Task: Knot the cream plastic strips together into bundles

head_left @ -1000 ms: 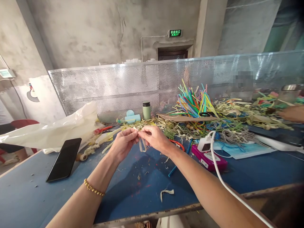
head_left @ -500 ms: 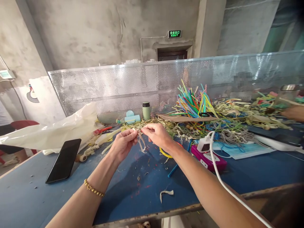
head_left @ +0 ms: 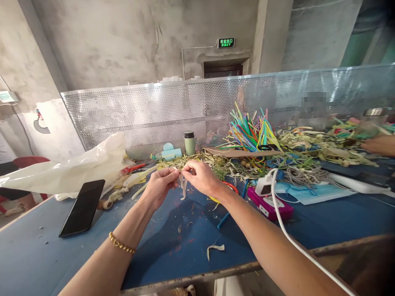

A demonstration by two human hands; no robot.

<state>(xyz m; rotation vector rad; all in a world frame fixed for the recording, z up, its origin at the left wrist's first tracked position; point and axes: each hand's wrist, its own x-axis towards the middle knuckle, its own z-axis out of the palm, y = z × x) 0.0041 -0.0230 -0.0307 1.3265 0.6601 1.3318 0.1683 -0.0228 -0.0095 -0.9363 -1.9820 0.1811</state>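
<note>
My left hand (head_left: 159, 186) pinches a pale fabric strip (head_left: 184, 189) above the blue table (head_left: 173, 263). Close beside it, my right hand (head_left: 200, 176) is pinched on the same strip, the fingertips of both nearly touching. The strip's loose ends hang down between the hands. Behind them lies a heap of greenish and pale strips (head_left: 219, 166). A short pale scrap (head_left: 216, 248) rests near the table's front edge.
A black phone (head_left: 82, 207) and plastic sheet (head_left: 70, 170) lie left. Purple power box (head_left: 270, 203), white cable (head_left: 285, 230) and blue mask (head_left: 314, 193) are right. Behind stand a green bottle (head_left: 189, 144), colourful strips (head_left: 253, 129) and perforated metal panel (head_left: 138, 119). Another person's hand (head_left: 379, 145) shows far right.
My right hand has moved slightly left, closer to my left hand. The strip's hanging ends have drawn together. The other person's hand at the far right has shifted a little.
</note>
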